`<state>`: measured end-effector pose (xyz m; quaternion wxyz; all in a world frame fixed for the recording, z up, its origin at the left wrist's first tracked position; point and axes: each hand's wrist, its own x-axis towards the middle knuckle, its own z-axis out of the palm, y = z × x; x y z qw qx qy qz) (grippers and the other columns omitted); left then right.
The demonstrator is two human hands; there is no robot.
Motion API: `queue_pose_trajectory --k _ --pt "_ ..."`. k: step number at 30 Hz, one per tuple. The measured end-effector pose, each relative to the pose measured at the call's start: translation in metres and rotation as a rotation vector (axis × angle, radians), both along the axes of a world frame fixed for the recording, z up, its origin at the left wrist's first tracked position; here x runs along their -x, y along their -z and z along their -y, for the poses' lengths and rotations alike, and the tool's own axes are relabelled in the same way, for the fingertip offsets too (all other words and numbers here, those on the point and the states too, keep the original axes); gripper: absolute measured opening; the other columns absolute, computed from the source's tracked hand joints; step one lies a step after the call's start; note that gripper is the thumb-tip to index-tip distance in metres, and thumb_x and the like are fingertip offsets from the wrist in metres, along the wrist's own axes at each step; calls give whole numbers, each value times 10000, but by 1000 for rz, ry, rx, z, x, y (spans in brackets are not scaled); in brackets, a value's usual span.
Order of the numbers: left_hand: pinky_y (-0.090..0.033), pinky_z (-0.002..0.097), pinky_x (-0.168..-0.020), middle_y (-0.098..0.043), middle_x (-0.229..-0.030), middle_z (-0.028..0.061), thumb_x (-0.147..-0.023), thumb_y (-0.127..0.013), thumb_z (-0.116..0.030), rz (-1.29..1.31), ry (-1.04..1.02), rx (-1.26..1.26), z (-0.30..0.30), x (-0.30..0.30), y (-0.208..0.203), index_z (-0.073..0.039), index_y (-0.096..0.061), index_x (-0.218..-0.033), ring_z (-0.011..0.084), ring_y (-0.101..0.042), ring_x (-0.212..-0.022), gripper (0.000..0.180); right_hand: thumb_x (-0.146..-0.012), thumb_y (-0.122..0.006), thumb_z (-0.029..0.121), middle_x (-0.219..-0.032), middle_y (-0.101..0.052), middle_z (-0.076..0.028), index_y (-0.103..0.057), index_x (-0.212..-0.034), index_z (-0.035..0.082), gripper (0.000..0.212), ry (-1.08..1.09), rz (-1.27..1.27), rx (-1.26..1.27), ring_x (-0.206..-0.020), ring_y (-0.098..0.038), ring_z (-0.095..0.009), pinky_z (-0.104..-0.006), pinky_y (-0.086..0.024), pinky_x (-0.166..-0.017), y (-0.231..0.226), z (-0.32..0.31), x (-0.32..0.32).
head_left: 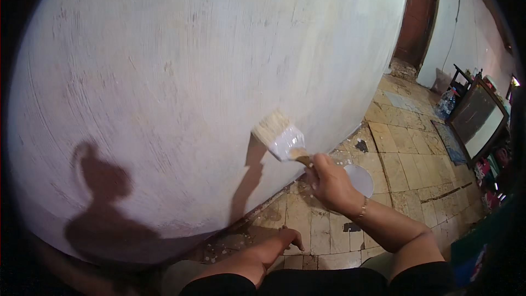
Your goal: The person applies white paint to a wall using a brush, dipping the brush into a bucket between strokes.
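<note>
My right hand (333,185) is closed around the handle of a wide paintbrush (287,141). The brush has pale bristles and a white, paint-coated ferrule. Its bristle end is at the whitish wall (181,77), angled up and to the left. The wall shows uneven brush streaks and rough patches. Below, my left hand (291,237) hangs over the tiled floor with loosely bent fingers and nothing visible in it. Partly hidden behind my right wrist, a round white container (360,180) stands on the floor.
Worn yellowish tiles (405,167) cover the floor, with paint spots near the wall's base. At the right, a framed mirror (478,120) leans by clear plastic bottles (447,102). A brown door (417,16) is at the far right. My shadow falls on the wall.
</note>
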<state>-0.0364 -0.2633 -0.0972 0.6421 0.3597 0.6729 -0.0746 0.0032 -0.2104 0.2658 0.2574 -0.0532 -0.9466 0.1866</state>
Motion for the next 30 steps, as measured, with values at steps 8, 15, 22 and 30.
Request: queue_pose_trajectory --k 8,15,22,30 --pt "-284 463 -902 -486 -1235 178 -712 -711 -533 -107 37 -14 -5 -2 12 -53 -470 -1311 310 -465 -1093 805 -869 -592 129 -683 -556 -53 -544 -919 2 144 -181 92 552 -555 -501 -108 -273 -406 -480 -120 -4 -24" --pt "-485 348 -789 -333 -1434 185 -746 -740 -436 -42 -38 -15 2 -6 -37 -13 -494 -1274 257 -542 -1038 720 -922 -524 237 -626 -526 4 -556 -916 21 218 -681 -152 1068 -473 -420 -36 -179 -304 -398 -163 52 18" --pt "-487 374 -796 -295 -1452 199 -747 -739 -435 -13 -76 -39 7 0 -28 -18 -492 -1287 312 -516 -1093 725 -944 -507 284 -615 -468 -13 -546 -1009 22 273 -526 62 1385 -446 -353 -56 -200 -237 -389 -63 81 46" --pt "-492 370 -805 -251 -1465 212 -747 -738 -435 -26 -2 -18 -1 -3 -11 -25 -470 -1305 304 -483 -1143 742 -955 -485 235 -627 -482 1 -550 -991 34 214 -88 474 1049 -496 -418 -58 -208 -338 -436 47 5 -25"
